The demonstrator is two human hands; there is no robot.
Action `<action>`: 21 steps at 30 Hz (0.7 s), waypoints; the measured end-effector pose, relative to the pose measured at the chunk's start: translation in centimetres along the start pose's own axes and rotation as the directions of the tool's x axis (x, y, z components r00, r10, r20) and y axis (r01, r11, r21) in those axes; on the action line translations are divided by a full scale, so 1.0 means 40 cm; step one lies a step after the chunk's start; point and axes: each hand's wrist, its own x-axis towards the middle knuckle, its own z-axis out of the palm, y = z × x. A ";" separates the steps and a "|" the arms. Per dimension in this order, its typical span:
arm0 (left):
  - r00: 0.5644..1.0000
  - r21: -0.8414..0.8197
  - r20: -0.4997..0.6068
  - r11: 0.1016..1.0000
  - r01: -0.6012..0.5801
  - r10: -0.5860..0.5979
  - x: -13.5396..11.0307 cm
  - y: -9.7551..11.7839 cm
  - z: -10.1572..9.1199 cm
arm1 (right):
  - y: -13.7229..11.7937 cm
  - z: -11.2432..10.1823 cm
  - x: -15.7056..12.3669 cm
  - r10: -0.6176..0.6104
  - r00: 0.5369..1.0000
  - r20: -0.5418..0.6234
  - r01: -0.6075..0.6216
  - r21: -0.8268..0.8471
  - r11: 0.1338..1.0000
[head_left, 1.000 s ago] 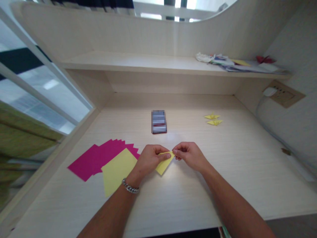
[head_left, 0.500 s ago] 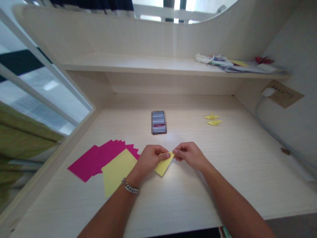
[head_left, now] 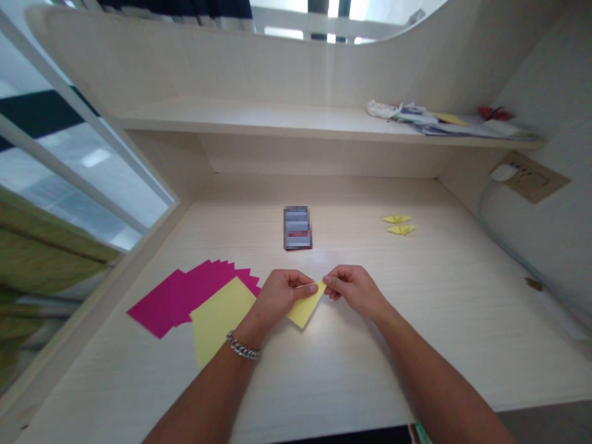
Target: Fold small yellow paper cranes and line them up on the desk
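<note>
Between the left hand (head_left: 280, 296) and right hand (head_left: 355, 288), both pinching it, is smooth folded yellow origami paper (head_left: 304, 310); left of them, square-cornered magenta sheets (head_left: 161, 303) fan out.

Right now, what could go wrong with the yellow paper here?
The right grip pinches only a corner of the held yellow paper, so it might slip free. The left forearm overlaps the flat yellow sheet in this view; if they touch, an arm movement could drag the sheet.
</note>
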 end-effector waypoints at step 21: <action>0.992 0.118 -0.020 0.985 -0.124 0.127 -0.007 -0.003 0.012 | 0.001 0.016 -0.007 -0.055 0.998 -0.010 0.053 -0.168 0.984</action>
